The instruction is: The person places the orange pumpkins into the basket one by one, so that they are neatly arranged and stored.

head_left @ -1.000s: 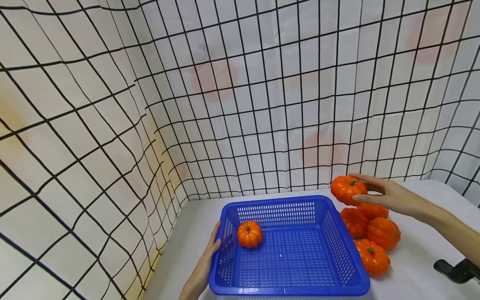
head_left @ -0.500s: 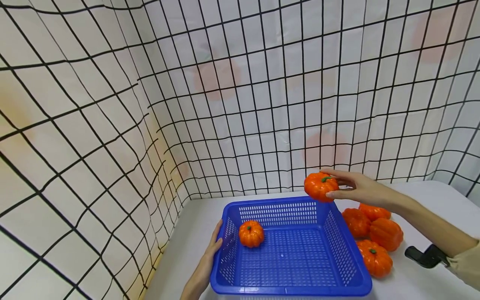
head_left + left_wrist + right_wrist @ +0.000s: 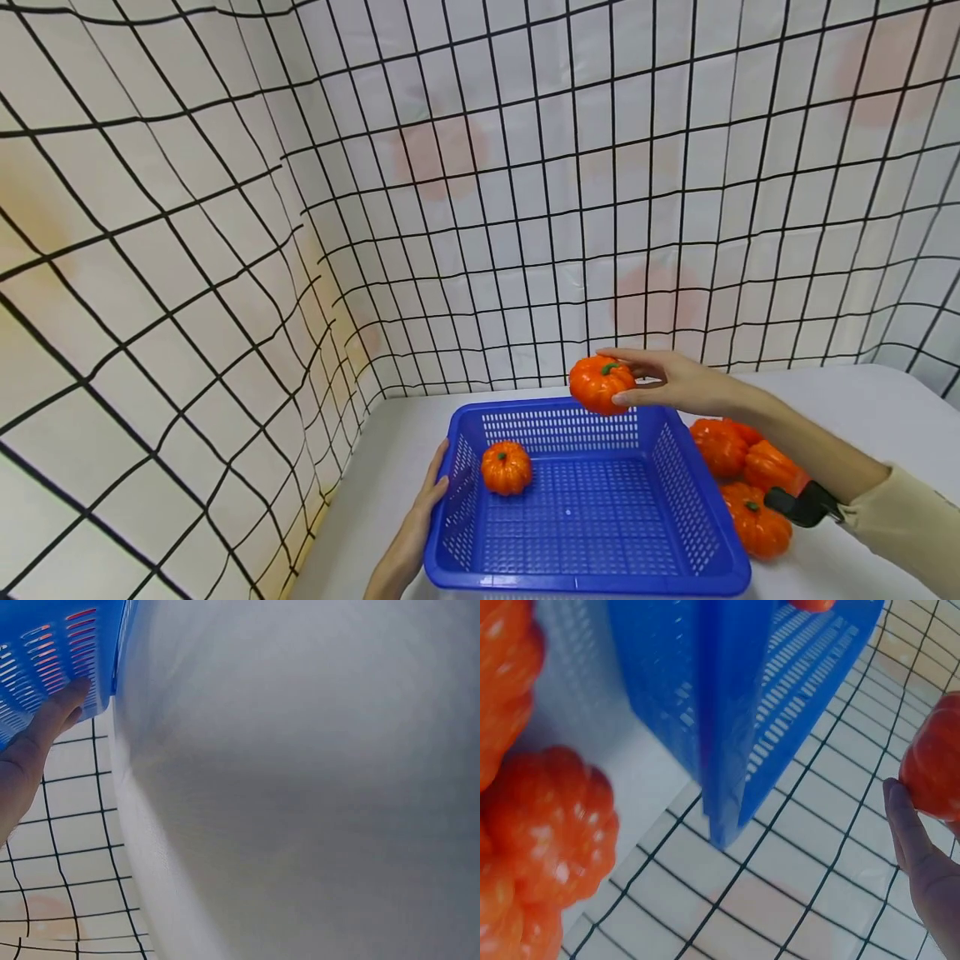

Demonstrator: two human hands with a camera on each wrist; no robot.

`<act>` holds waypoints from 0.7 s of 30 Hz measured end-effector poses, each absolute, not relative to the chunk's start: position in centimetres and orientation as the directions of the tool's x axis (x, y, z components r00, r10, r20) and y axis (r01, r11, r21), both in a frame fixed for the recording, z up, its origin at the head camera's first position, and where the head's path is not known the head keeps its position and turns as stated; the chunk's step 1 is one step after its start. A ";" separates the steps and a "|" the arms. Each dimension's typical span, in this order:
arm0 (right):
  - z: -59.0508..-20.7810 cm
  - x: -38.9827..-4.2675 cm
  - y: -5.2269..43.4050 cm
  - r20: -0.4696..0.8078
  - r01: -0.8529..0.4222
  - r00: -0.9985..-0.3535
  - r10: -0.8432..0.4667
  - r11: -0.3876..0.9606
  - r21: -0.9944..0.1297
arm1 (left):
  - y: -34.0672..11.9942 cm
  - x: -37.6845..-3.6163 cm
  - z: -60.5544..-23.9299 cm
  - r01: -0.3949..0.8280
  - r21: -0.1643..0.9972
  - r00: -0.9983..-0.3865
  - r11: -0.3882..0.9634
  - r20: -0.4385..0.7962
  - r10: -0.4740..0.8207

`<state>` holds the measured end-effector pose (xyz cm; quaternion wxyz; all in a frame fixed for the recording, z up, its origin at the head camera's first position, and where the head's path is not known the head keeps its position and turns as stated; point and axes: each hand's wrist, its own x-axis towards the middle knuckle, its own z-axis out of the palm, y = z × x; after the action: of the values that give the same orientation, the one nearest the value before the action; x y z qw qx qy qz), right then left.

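Right hand's grip [image 3: 675, 385] pinches a pumpkin [image 3: 598, 385] over the white table [image 3: 847, 400], gridded curtain [image 3: 225, 208] behind.

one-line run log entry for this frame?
right hand: holds pumpkin above blue basket | left hand: flat on basket's left wall | in basket: one pumpkin

there is one blue basket [image 3: 697, 533]. five orange pumpkins show in the head view: one inside the basket [image 3: 506, 467], one held above it [image 3: 600, 384], and three beside it on the table [image 3: 731, 446]. two hands are in view.
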<state>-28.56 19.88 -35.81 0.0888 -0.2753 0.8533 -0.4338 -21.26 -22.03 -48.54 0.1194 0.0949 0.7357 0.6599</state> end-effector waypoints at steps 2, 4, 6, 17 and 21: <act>-36.1 -28.8 19.2 0.078 -0.387 -0.821 -0.566 0.451 -0.804 | -22.1 -21.2 -48.5 -0.018 0.993 -0.954 0.114 -0.051 0.294; -36.3 -29.0 18.5 0.081 -0.394 -0.808 -0.583 0.433 -0.811 | -22.1 -21.3 -48.6 -0.013 0.994 -0.954 0.112 -0.045 0.296; -36.7 -29.2 17.7 0.097 -0.413 -0.795 -0.599 0.417 -0.810 | -22.2 -21.3 -48.7 -0.005 0.994 -0.952 0.107 -0.037 0.303; -37.8 -30.6 14.2 0.067 -0.405 -0.769 -0.636 0.403 -0.821 | -22.2 -21.5 -48.7 0.018 0.994 -0.950 0.110 -0.017 0.311; -37.8 -31.0 12.9 0.076 -0.428 -0.746 -0.661 0.390 -0.815 | -22.2 -21.5 -48.7 0.014 0.994 -0.952 0.110 -0.020 0.305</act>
<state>-30.96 12.88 -37.76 0.1318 -0.3309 0.8233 -0.4420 -21.48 -22.20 -48.75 0.1104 0.1084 0.7367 0.6583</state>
